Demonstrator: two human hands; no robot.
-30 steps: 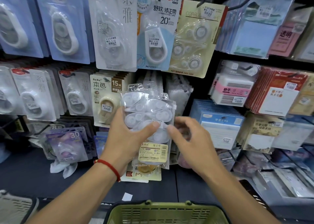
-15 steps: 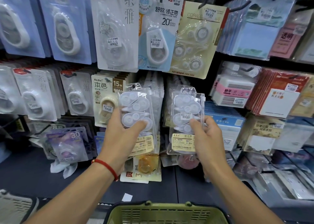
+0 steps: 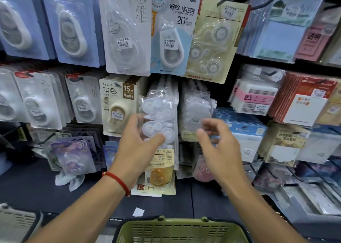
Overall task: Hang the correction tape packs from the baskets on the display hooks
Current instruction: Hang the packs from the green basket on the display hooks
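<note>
My left hand (image 3: 136,150) grips a clear pack of white correction tapes (image 3: 158,113), thumb on its front and fingers behind it, in front of the middle row of hanging packs. A second clear pack (image 3: 198,110) hangs just to the right among others of its kind. My right hand (image 3: 219,146) hovers at that pack's lower edge with loosely curled fingers and holds nothing. The hooks behind these packs are hidden. The green basket (image 3: 180,229) sits at the bottom edge, its contents out of sight.
Carded correction tapes (image 3: 173,34) fill the upper rows and the left side. Sticky-note pads (image 3: 254,97) and notepaper packs crowd the right shelves. A grey basket (image 3: 16,222) shows at the bottom left. A dark shelf ledge (image 3: 36,183) runs below the display.
My right hand has let go of the second pack, which now hangs in the row. The left hand has kept hold of its pack in about the same spot.
</note>
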